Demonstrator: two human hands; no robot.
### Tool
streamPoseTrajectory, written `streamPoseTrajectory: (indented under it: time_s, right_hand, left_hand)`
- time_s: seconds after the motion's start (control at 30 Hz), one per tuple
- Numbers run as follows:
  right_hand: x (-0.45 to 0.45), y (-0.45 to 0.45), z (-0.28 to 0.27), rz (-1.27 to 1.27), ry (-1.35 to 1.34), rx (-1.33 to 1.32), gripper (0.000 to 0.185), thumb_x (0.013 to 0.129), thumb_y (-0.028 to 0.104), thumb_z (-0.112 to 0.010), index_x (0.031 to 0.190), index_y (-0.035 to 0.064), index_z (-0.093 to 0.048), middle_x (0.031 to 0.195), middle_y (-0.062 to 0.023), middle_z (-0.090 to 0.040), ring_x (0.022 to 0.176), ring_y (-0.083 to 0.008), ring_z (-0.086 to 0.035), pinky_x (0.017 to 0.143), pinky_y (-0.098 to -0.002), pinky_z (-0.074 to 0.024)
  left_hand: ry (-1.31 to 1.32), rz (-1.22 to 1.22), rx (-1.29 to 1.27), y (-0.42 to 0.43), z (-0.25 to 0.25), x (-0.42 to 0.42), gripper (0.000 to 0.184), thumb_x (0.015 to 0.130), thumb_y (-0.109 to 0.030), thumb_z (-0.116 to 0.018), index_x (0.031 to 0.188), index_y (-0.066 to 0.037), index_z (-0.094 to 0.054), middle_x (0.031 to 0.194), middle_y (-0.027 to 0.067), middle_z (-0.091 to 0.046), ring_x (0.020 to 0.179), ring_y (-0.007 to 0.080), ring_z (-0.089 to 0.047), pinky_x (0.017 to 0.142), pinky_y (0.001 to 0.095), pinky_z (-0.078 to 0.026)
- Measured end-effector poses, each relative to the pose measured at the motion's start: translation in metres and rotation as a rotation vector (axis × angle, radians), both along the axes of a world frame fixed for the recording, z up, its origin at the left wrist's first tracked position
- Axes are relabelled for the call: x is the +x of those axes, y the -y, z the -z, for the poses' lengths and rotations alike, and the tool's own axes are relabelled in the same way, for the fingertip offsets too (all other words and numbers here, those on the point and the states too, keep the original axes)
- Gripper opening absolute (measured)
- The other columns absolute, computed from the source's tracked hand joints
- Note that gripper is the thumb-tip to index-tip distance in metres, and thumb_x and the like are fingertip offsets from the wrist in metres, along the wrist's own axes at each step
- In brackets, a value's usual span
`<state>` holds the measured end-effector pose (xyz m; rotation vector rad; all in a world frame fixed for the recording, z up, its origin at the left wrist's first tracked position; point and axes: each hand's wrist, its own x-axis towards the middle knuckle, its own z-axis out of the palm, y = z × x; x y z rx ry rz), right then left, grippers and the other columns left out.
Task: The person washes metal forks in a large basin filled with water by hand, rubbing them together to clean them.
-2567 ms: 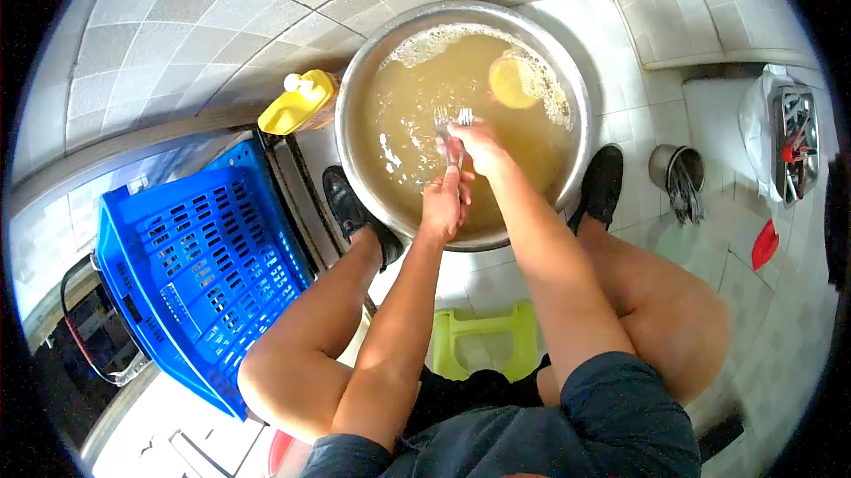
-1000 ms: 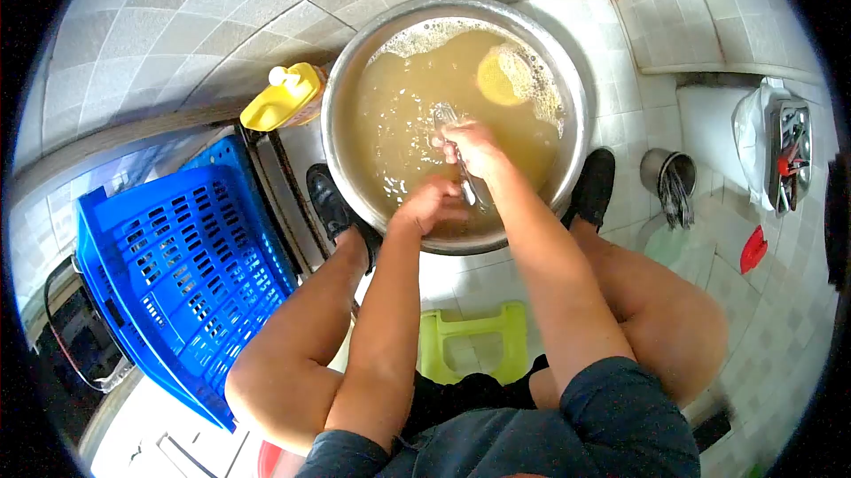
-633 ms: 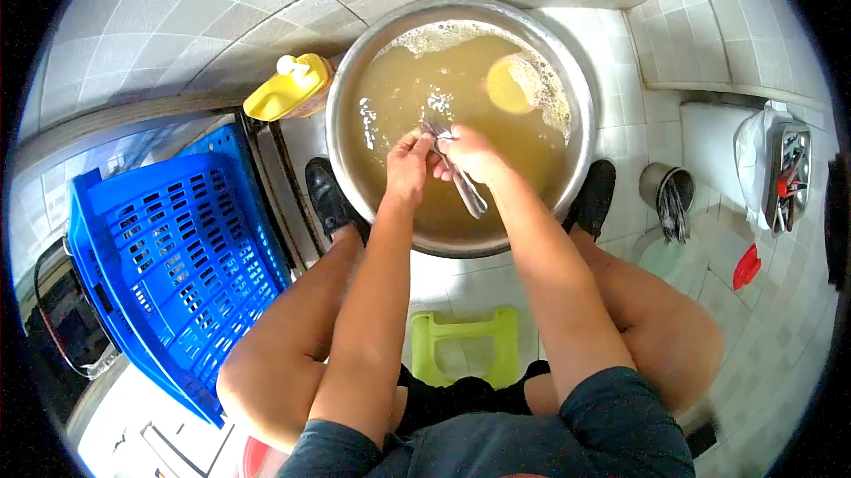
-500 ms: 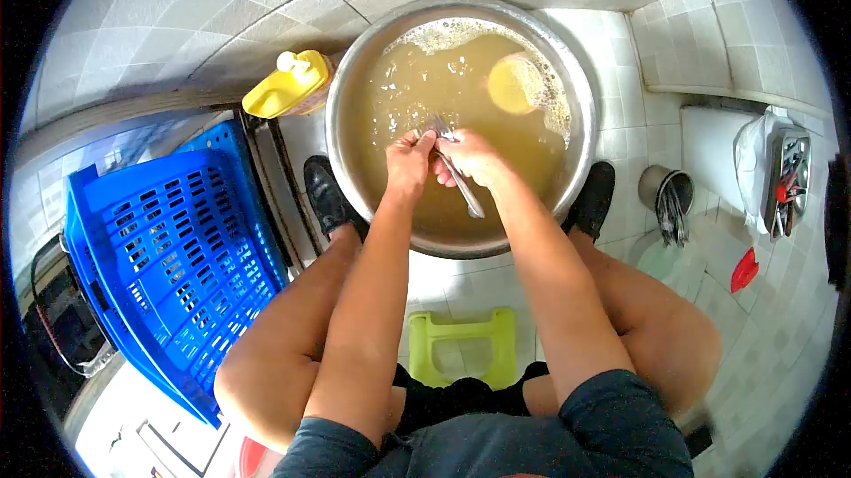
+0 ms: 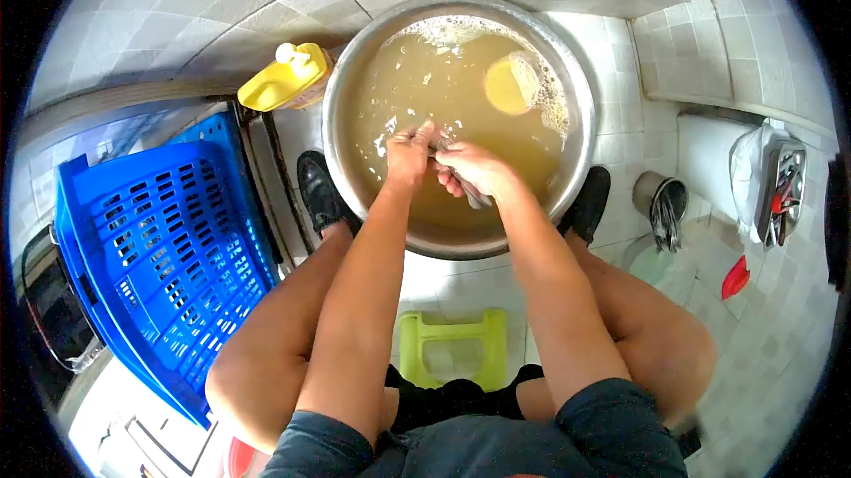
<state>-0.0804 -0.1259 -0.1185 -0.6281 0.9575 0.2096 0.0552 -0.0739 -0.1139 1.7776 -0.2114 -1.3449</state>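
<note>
Above the murky water of a large round metal basin, my two hands meet around a metal fork. My left hand is closed at its upper end, where the fingers hide most of the tines. Wrapped about the handle is my right hand, and the handle's end sticks out below it towards me. Whether more than one piece is held, I cannot tell. A round yellow thing lies in the water at the right, beside white foam.
A yellow bottle stands left of the basin, near a tilted blue plastic crate. At right are a metal cup of cutlery, a tray of utensils and a red object. A green stool is below me.
The fork's handle now shows less beyond my right hand, whose fingers have closed further over it. Both hands stay together above the basin. The view has shifted slightly.
</note>
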Motion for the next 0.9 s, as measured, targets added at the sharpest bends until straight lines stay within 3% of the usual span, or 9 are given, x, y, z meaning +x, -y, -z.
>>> streamPoseTrajectory:
  time_s: [0.1,0.13,0.3,0.37,0.4,0.43,0.53,0.67,0.9]
  right_hand:
    - [-0.015,0.004,-0.001,-0.04,0.02,0.079,0.024,0.099,0.026,-0.049,0.093,0.0042,-0.058,0.069,-0.0048,-0.058,0.053,-0.0153,-0.056,0.046,-0.0305,-0.047]
    - [-0.016,0.006,-0.006,-0.08,0.035,0.034,0.026,0.099,0.027,-0.05,0.094,0.0037,-0.059,0.07,-0.004,-0.057,0.054,-0.0145,-0.054,0.046,-0.03,-0.0451]
    - [-0.01,0.004,0.0,-0.016,0.025,-0.075,0.027,0.099,0.029,-0.053,0.093,0.0038,-0.06,0.066,-0.002,-0.056,0.048,-0.0102,-0.048,0.04,-0.0256,-0.0357]
    - [-0.006,0.002,-0.001,0.049,-0.011,-0.11,0.028,0.098,0.03,-0.054,0.092,0.0041,-0.061,0.064,-0.0013,-0.055,0.046,-0.0088,-0.045,0.038,-0.0244,-0.0323]
    - [-0.005,0.003,-0.008,0.065,-0.059,-0.133,0.029,0.098,0.031,-0.054,0.091,0.0047,-0.061,0.062,-0.001,-0.055,0.045,-0.0081,-0.044,0.037,-0.0239,-0.0312]
    - [-0.006,0.002,-0.011,0.081,-0.109,-0.156,0.029,0.098,0.032,-0.054,0.09,0.0053,-0.062,0.061,-0.0007,-0.055,0.043,-0.0074,-0.043,0.035,-0.0234,-0.0302]
    - [-0.005,-0.008,-0.003,0.185,-0.177,-0.287,0.029,0.1,0.031,-0.053,0.09,0.0063,-0.063,0.06,-0.0002,-0.054,0.043,-0.0078,-0.043,0.036,-0.0244,-0.0314]
    - [0.004,-0.018,-0.002,0.403,-0.117,-0.316,0.029,0.101,0.03,-0.05,0.086,0.0079,-0.06,0.063,0.0012,-0.051,0.045,-0.007,-0.042,0.037,-0.0223,-0.0296]
    - [0.009,-0.02,-0.012,0.265,0.086,-0.165,0.021,0.101,0.021,-0.048,0.089,0.0065,-0.056,0.065,-0.0001,-0.051,0.046,-0.0095,-0.044,0.04,-0.0252,-0.034]
  left_hand:
    - [0.044,-0.257,-0.011,0.002,0.014,0.009,0.032,0.093,-0.029,-0.066,0.09,0.004,-0.067,0.077,0.008,-0.064,0.064,0.0159,-0.057,0.059,0.0317,-0.048]
    - [0.188,-0.266,0.044,0.004,0.015,0.011,0.039,0.093,-0.034,-0.066,0.087,0.005,-0.066,0.078,0.0082,-0.063,0.068,0.0157,-0.057,0.059,0.0339,-0.047]
    - [0.08,-0.21,0.146,0.002,-0.003,0.014,0.048,0.094,-0.041,-0.062,0.092,0.006,-0.064,0.081,0.0096,-0.065,0.066,0.0211,-0.057,0.057,0.036,-0.047]
    - [-0.192,-0.095,0.104,0.005,-0.026,0.005,0.048,0.096,-0.041,-0.058,0.102,0.007,-0.061,0.089,0.0133,-0.067,0.067,0.0251,-0.06,0.057,0.0383,-0.048]
    - [-0.496,-0.254,0.074,0.004,-0.021,0.003,0.04,0.099,-0.034,-0.055,0.108,0.005,-0.058,0.091,0.016,-0.066,0.068,0.0265,-0.06,0.057,0.0413,-0.049]
    - [-0.496,-0.254,0.075,0.0,-0.011,0.003,0.04,0.099,-0.034,-0.055,0.108,0.005,-0.058,0.091,0.016,-0.066,0.068,0.0265,-0.06,0.057,0.0413,-0.049]
    - [-0.729,0.204,-0.246,-0.01,0.016,-0.006,0.033,0.102,-0.032,-0.046,0.11,-0.003,-0.062,0.085,0.0111,-0.062,0.07,0.0238,-0.057,0.068,0.0403,-0.049]
    - [-0.448,-0.03,-0.047,0.004,0.001,-0.022,0.028,0.102,-0.02,-0.044,0.098,0.001,-0.062,0.084,0.0144,-0.066,0.054,0.0259,-0.055,0.055,0.0429,-0.052]
    - [-0.625,-0.329,-0.153,0.015,0.012,0.007,0.036,0.105,-0.03,-0.04,0.114,0.001,-0.056,0.097,0.0136,-0.068,0.083,0.0245,-0.066,0.073,0.0369,-0.056]
